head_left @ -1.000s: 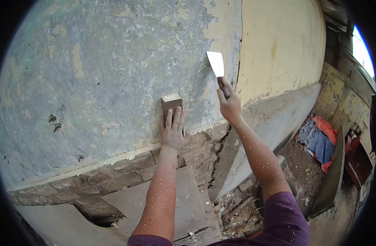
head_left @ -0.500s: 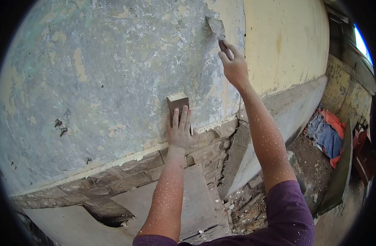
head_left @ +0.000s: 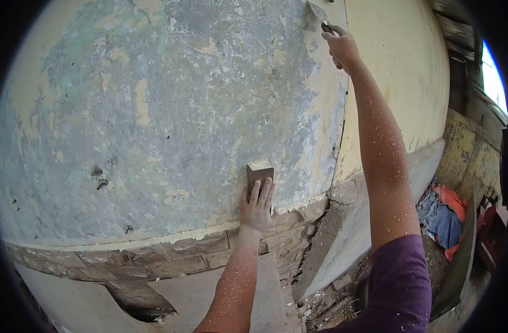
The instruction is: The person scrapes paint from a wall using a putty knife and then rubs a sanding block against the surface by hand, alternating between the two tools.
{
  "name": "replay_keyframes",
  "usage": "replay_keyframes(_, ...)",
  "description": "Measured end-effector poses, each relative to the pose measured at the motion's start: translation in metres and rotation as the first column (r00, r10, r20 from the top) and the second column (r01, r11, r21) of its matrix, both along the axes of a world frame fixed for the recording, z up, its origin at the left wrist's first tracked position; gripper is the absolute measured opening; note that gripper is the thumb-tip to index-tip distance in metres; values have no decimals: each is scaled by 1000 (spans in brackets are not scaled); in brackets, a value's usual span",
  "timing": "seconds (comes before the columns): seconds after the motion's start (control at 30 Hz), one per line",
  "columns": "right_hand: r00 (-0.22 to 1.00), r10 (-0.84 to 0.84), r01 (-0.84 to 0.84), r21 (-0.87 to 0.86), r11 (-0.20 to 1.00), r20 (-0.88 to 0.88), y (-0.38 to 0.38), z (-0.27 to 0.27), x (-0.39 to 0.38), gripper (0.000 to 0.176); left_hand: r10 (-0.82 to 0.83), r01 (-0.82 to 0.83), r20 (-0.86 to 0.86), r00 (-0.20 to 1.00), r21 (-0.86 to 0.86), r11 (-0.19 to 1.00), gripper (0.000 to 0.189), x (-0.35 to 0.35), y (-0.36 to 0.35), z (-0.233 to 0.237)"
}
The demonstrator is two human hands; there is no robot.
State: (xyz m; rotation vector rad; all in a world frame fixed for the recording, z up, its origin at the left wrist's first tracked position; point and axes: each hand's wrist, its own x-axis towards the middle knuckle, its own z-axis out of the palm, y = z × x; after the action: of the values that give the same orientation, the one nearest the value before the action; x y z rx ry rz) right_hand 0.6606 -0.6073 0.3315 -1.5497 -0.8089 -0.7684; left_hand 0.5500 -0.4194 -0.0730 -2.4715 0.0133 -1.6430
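Note:
My right hand [head_left: 343,49] grips the handle of a putty knife [head_left: 317,12], whose blade lies against the peeling wall [head_left: 209,100] near the top of the view. Low on the same wall, my left hand [head_left: 258,206] presses a brown sanding block [head_left: 260,175] flat, fingers over its face and thumb along its side. Pale dust covers the block's top edge. Pale flecks cling to both forearms. The wall surface is grey-blue with patches of cream and green paint.
A stone ledge [head_left: 198,247] runs under the wall. To the right stands a cream-painted panel [head_left: 398,83] beyond a vertical seam. Blue and orange cloth [head_left: 442,216] lies on the ground near a leaning board [head_left: 459,266]. Metal bits [head_left: 102,183] stick out of the wall at left.
My right hand has moved up along the wall with the putty knife. My left hand still holds the block low on the wall. The view has shifted upward and left.

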Motion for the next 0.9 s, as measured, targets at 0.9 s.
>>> replay_keyframes(0.9, 984, -154, 142, -123, 982, -95, -35, -224, -5, 45, 4, -5, 6, 1000, 19, 1000, 75, -1, -3, -1)
